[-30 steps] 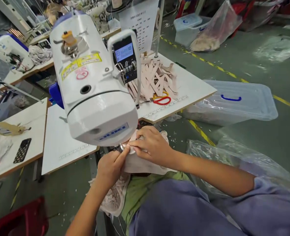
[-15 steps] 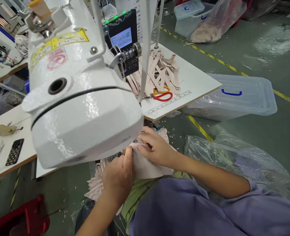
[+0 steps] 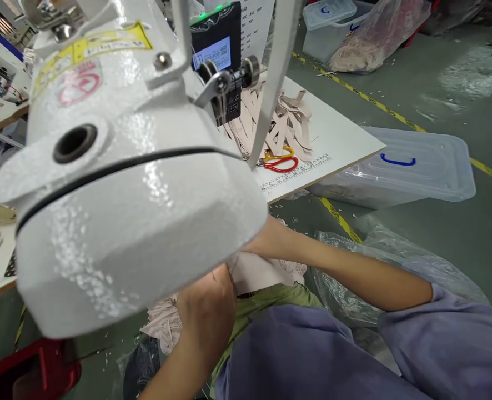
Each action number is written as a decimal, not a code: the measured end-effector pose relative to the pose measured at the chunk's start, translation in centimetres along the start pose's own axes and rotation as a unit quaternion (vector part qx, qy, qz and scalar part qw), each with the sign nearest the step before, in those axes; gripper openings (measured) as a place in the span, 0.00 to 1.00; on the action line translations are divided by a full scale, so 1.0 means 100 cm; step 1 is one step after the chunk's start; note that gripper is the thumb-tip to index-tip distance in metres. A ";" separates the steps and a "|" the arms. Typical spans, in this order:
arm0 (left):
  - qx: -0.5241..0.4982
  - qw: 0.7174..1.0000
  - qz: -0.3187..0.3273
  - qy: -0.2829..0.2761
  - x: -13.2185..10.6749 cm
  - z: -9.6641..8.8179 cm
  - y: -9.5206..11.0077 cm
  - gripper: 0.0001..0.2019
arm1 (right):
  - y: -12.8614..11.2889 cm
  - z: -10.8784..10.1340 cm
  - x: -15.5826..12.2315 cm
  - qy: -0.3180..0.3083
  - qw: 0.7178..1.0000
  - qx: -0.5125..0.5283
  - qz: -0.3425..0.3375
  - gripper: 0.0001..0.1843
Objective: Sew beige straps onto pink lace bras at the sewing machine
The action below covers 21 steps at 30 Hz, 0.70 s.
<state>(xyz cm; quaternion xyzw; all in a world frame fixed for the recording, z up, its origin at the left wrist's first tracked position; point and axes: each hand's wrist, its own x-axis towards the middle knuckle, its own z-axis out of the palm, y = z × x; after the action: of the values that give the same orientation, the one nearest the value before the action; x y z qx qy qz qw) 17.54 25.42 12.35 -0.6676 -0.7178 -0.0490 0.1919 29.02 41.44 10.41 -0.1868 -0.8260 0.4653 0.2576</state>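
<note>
Left hand [image 3: 207,304] and right hand [image 3: 267,238] touch beige fabric [image 3: 256,274] near the counter's [image 3: 337,133] corner; I cannot tell either grip behind the sewing machine [image 3: 141,222].

Fabric strips [image 3: 291,125], scissors [image 3: 267,165] on white table [image 3: 341,144]

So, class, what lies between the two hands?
In the head view, pale cloth lies between left hand and right hand; the machine hides the right fingers.
</note>
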 end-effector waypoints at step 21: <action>-0.045 0.972 -0.148 -0.175 -0.010 0.007 0.001 0.22 | -0.006 0.002 0.004 -0.013 0.998 0.058 -0.014 0.21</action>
<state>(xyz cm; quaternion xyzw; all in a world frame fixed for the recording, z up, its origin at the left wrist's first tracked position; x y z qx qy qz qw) 17.57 24.74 11.34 -0.5602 -0.8280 0.0082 0.0234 28.52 41.29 10.95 -0.1540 -0.8033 0.5111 0.2642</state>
